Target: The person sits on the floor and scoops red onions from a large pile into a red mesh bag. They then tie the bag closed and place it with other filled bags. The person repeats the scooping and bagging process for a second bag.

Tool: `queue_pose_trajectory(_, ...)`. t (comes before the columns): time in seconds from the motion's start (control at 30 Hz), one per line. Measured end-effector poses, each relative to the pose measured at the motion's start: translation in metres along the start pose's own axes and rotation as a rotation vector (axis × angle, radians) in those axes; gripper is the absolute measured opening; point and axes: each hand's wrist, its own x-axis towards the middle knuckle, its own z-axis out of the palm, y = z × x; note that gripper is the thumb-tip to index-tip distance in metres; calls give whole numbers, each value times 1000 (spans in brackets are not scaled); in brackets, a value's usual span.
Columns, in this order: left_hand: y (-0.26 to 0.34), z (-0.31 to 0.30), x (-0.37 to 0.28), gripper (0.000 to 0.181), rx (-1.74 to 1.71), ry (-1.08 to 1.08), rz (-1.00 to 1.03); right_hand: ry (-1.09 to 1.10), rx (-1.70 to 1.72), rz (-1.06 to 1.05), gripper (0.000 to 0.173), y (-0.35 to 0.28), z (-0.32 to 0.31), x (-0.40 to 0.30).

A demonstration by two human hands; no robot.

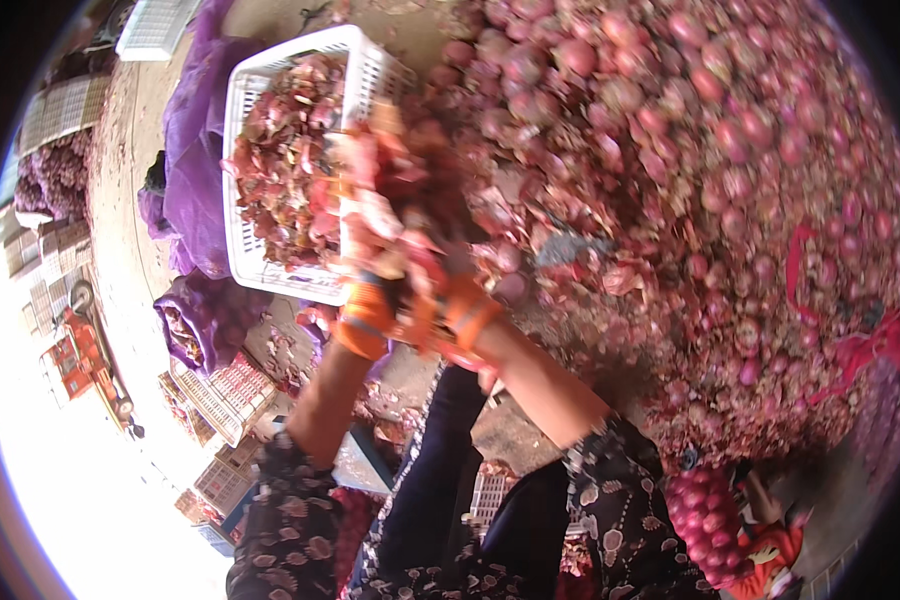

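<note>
My left hand (365,311), in a glove with an orange cuff, is raised at the right side of a white plastic basket (289,286). Beside it is my right hand (461,304), gloved alike. Between and over both hands is a blurred load of loose red onion skins (412,247), held up by the two together; my fingers are mostly hidden by it. Dry onion skins (289,165) fill much of the basket. Right of my hands, more skins lie at the edge of a large heap of red onions (615,67).
Purple mesh sacks (202,172) lie left of the basket. A slatted crate (229,394) stands at lower left, with an orange vehicle (75,356) beyond. At lower right are a filled onion sack (705,517) and a person in red (776,551).
</note>
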Motion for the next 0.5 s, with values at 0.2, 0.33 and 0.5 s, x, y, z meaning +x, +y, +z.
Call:
queue_pose_trajectory(0.2, 227, -148, 9, 19, 2219, 604, 359, 64, -881, -12, 100, -62, 166, 94)
queue_pose_trajectory(0.33, 223, -131, 12, 35, 931, 1091, 45, 88, -330, -238, 72, -3, 111, 57)
queue_pose_trajectory(0.5, 84, -100, -12, 66, 1241, 502, 353, 372, -450, 93, 64, 105, -76, -79)
